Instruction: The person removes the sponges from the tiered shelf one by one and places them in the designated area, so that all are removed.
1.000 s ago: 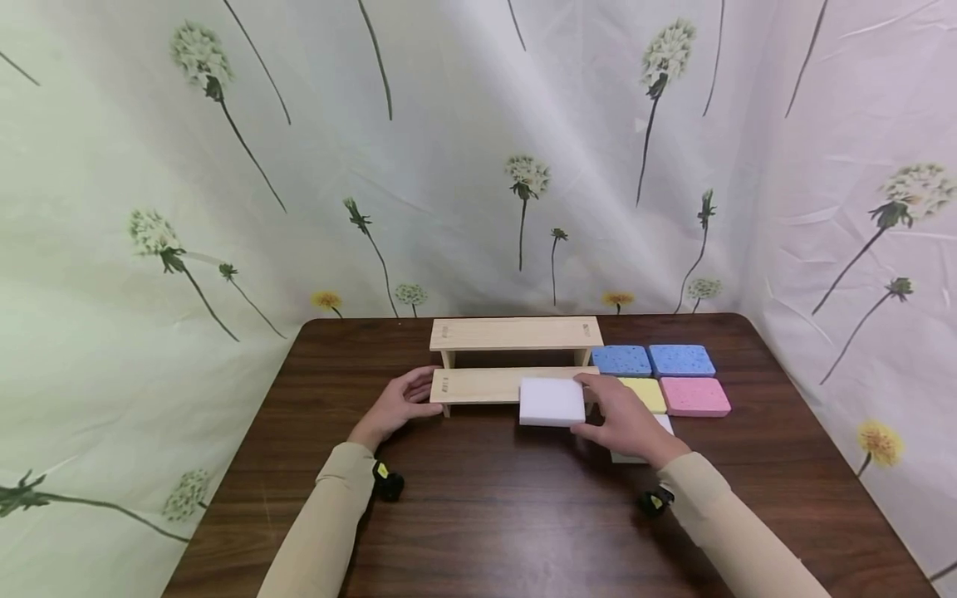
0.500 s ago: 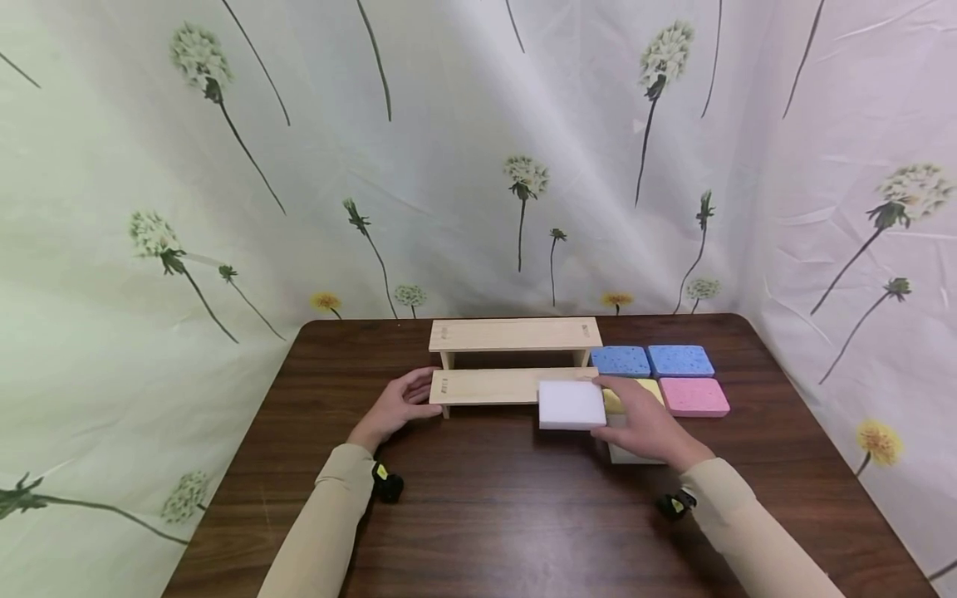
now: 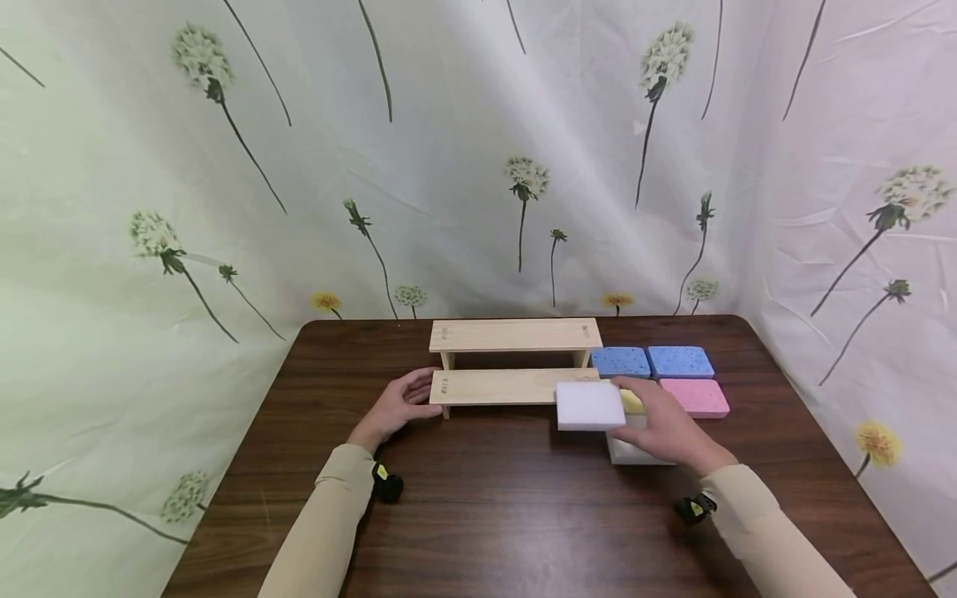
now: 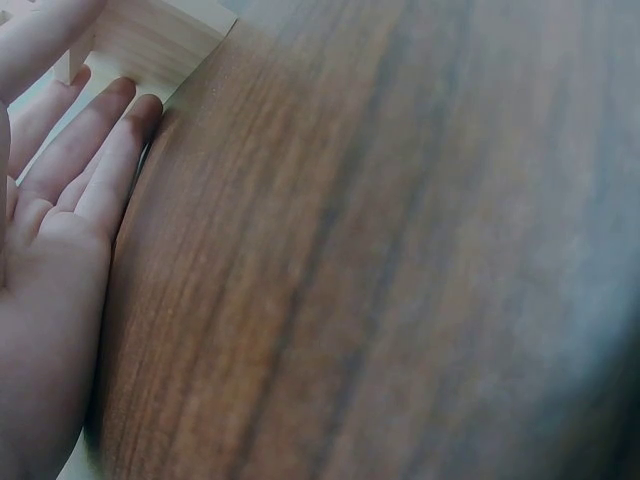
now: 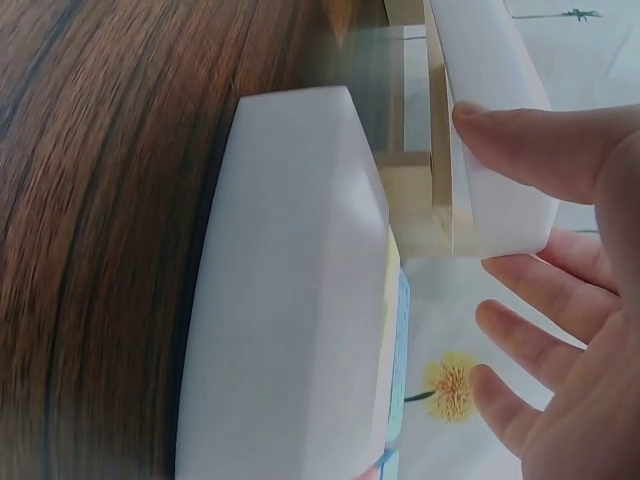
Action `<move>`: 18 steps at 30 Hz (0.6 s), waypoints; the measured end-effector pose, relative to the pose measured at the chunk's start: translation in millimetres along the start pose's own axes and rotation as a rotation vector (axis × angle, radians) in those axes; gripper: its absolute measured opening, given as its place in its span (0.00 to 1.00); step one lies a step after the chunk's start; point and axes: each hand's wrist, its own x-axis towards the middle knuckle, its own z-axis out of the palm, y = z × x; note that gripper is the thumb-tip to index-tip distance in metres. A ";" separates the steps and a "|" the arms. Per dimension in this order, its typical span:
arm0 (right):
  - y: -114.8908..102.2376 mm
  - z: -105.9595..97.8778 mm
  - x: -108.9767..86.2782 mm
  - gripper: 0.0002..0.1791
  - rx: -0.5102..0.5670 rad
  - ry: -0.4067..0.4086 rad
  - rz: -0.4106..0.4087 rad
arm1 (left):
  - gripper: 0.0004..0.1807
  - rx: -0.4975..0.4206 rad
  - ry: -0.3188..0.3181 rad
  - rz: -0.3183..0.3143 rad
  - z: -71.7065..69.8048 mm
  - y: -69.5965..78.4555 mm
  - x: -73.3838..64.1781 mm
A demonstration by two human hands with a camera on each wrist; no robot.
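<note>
Between thumb and fingers, my right hand (image 3: 665, 423) pinches a white block-shaped sponge (image 3: 588, 407), held level over the front right of a two-step wooden rack (image 3: 501, 386). The right wrist view shows the thumb on one face of this sponge (image 5: 510, 190) and fingertips at its lower edge. Below that hand lies a second white sponge (image 3: 631, 450), partly hidden. My left hand (image 3: 395, 409) is at the left end of the lower step, thumb near the front corner. In the left wrist view its fingers (image 4: 85, 190) are fairly straight beside the wood.
To the right of the rack lie two blue sponges (image 3: 680, 362), a pink sponge (image 3: 695, 398) and a yellow sponge (image 3: 633, 403) mostly covered by the right hand. All rest on a dark wooden table (image 3: 478, 515), with a flower-printed curtain (image 3: 463, 166) behind.
My right hand has moved rightward with the white sponge, from over the lower step toward its right end, covering more of the yellow sponge. The left hand and rack keep their places.
</note>
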 end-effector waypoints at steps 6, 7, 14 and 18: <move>5.6 -7.3 -5.3 0.45 0.018 0.002 0.017 | 0.43 -0.011 0.004 -0.003 0.3 0.5 0.2; 6.3 -8.7 -6.3 0.45 0.022 -0.001 0.025 | 0.43 -0.010 0.005 -0.002 0.2 0.3 -0.1; 12.1 -19.5 -16.3 0.44 0.057 -0.022 0.090 | 0.43 0.015 -0.002 0.005 1.0 1.5 -0.9; 17.8 -25.7 -21.5 0.44 0.058 -0.027 0.109 | 0.43 0.008 0.001 0.002 1.1 1.8 -0.1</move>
